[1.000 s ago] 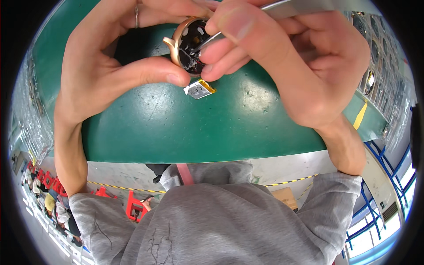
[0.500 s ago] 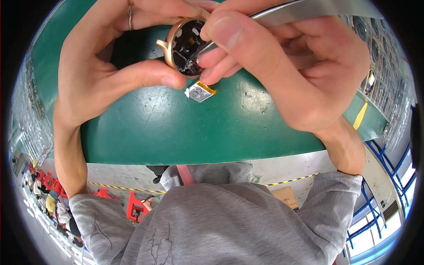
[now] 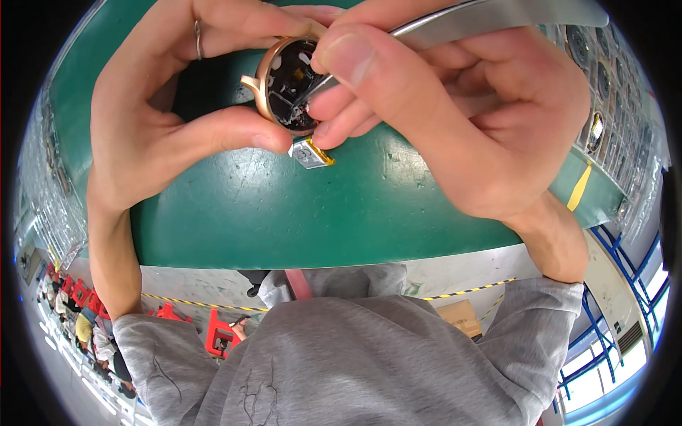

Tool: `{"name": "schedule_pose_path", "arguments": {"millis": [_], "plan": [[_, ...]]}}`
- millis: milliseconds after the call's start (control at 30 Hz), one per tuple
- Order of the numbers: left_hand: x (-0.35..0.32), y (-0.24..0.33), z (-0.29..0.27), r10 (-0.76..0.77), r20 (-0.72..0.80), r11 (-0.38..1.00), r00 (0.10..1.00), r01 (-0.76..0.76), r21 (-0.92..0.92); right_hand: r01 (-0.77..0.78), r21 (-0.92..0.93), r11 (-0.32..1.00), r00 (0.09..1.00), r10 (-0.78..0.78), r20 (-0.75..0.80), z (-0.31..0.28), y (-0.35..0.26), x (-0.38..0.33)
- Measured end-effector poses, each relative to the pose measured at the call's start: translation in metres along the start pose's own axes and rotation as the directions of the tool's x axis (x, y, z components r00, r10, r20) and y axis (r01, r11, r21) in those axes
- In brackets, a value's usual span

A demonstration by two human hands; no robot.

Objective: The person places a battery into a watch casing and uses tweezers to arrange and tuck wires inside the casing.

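Observation:
My left hand grips a round, gold-rimmed watch case by its edge, thumb at the lower side and fingers at the top. The case is tilted with its dark inside facing right, and a lug sticks out on its left. My right hand is closed on metal tweezers, whose tips reach into the lower part of the case. What the tips touch is too small to make out. A small silver battery with a yellow edge hangs just under the case, near my right fingertips.
The green tabletop curves along in front of me. Clear plastic trays with round parts stand at the right, and more clear plastic trays at the left. Red stools and seated people are behind on the floor.
The watch case, the battery and both hands have shifted slightly left and down. The tweezers stay in the case, and the battery has turned a little.

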State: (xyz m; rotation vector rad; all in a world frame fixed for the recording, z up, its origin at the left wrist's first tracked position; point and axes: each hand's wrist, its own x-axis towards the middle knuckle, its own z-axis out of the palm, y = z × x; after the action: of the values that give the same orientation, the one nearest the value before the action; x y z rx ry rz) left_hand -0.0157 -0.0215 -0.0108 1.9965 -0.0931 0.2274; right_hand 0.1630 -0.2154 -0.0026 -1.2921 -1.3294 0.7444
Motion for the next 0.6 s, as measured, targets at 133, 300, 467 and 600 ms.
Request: {"name": "schedule_pose_path", "arguments": {"millis": [133,300,467,600], "plan": [[-0.003,-0.002,-0.007,-0.021,0.008,1.000,1.000,0.021,0.011,-0.005,-0.006,1.000,1.000,0.005,0.000,-0.001,0.000,0.000],[-0.009,0.008,-0.005,-0.153,-0.013,0.986,0.988,0.152,-0.064,-0.010,-0.013,1.000,1.000,0.010,0.004,0.000,0.000,0.001],[-0.014,0.000,-0.008,-0.103,-0.020,0.995,0.994,0.103,0.003,-0.007,-0.018,1.000,1.000,0.007,0.002,0.000,-0.001,0.002],[-0.014,0.000,-0.006,-0.194,0.001,0.977,0.981,0.194,-0.087,-0.005,-0.021,1.000,1.000,0.005,-0.001,-0.001,-0.001,0.001]]}}
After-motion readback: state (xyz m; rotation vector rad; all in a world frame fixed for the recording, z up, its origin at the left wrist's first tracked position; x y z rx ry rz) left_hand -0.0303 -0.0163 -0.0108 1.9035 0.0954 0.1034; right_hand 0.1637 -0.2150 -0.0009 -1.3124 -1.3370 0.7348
